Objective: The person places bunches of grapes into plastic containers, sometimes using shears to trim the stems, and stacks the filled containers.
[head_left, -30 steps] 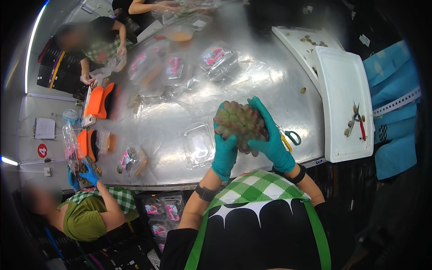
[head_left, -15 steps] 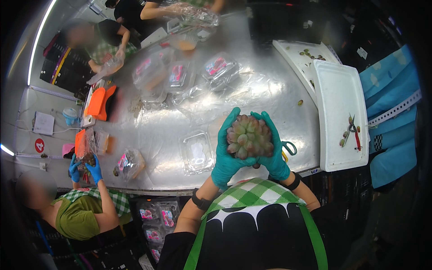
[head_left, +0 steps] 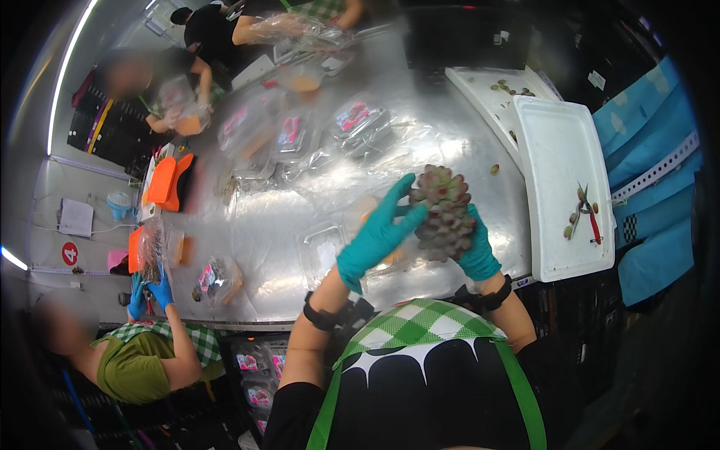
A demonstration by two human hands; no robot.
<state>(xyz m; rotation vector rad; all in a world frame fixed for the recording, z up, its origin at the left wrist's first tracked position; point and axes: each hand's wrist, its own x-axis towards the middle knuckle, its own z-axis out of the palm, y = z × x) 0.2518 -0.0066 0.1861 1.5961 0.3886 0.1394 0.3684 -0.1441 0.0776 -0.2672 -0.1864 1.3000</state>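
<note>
A rosette succulent (head_left: 442, 214), green with reddish-purple leaf tips, is held up over the metal table in front of me. My right hand (head_left: 480, 249), in a teal glove, grips it from the right and below; most of those fingers are hidden behind the plant. At the plant's left side is my left hand (head_left: 381, 234), also gloved, with fingers extended and thumb apart; its tips reach the outer leaves. Whether they press on them, I cannot tell. Partly behind my left wrist lies a clear plastic container (head_left: 319, 244).
White trays (head_left: 566, 259) stand at the right, with red-handled pruning shears (head_left: 587, 214) and loose leaves in the front one. Labelled clear clamshell boxes (head_left: 356, 120) lie across the metal table (head_left: 480, 161). A co-worker with blue gloves (head_left: 154, 292) works at the left; others are farther back.
The succulent has turned and shifted slightly right and up. My left hand has come out from under it and opened at its left side, leaving the right hand holding it.
</note>
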